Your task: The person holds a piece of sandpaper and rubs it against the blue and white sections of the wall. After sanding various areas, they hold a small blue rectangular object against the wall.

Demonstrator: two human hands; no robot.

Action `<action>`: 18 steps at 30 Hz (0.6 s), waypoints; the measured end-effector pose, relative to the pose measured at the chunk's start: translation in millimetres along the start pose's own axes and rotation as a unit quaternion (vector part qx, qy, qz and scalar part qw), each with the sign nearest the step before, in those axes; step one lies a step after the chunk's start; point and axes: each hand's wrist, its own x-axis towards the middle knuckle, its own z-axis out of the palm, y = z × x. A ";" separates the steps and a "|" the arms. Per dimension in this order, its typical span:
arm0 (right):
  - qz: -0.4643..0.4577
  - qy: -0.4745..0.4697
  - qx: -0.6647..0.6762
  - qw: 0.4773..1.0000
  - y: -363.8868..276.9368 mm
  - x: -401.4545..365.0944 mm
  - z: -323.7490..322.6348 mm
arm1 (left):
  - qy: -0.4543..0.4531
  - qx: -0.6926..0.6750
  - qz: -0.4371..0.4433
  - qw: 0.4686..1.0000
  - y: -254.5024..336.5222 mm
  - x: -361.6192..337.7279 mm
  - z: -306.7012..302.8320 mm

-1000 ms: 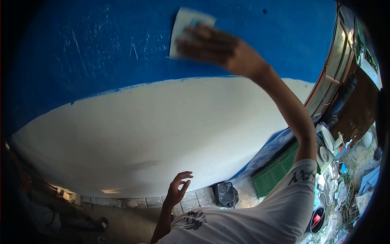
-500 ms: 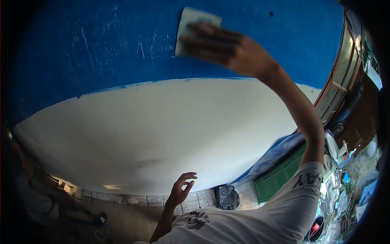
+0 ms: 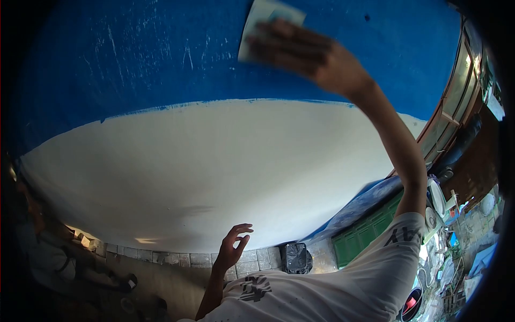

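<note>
Sandpaper (image 3: 258, 15) is sitting high on the blue wall (image 3: 134, 64), the right hand (image 3: 311, 53) pinning it flat under its grip while the left hand (image 3: 232, 249) is hanging released and empty. With the arm stretching this far, I am judging the sheet could be slipping free or straying onto the white paint (image 3: 214, 166).

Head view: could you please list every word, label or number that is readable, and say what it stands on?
"AY": on the white T-shirt sleeve; any further letters are hidden by folds.
The dark chest print: too distorted to read.
The sandpaper sheet under the right hand: no readable marking.
</note>
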 end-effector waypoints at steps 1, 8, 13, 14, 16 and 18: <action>-0.027 0.006 -0.012 1.000 -9.8 -2.0 2.3 | 0.003 -0.005 -0.004 1.000 2.0 -1.4 -1.6; 0.071 0.026 0.029 0.997 -2.0 -5.2 -1.8 | 0.012 -0.018 -0.016 1.000 -5.9 -3.6 -7.4; 0.050 0.005 0.059 0.997 1.4 -12.8 -7.5 | -0.003 -0.017 0.001 1.000 -6.4 3.3 -9.0; 0.076 0.015 0.012 0.997 10.2 -12.9 -11.9 | -0.007 -0.021 0.001 1.000 -6.6 3.9 -7.8; 0.067 0.006 -0.003 0.998 2.8 -13.3 -14.0 | -0.020 0.000 0.025 1.000 0.8 8.2 -6.0; -0.005 -0.027 0.128 0.991 -18.4 -16.7 -9.3 | -0.013 -0.006 0.030 0.999 5.9 9.2 -3.8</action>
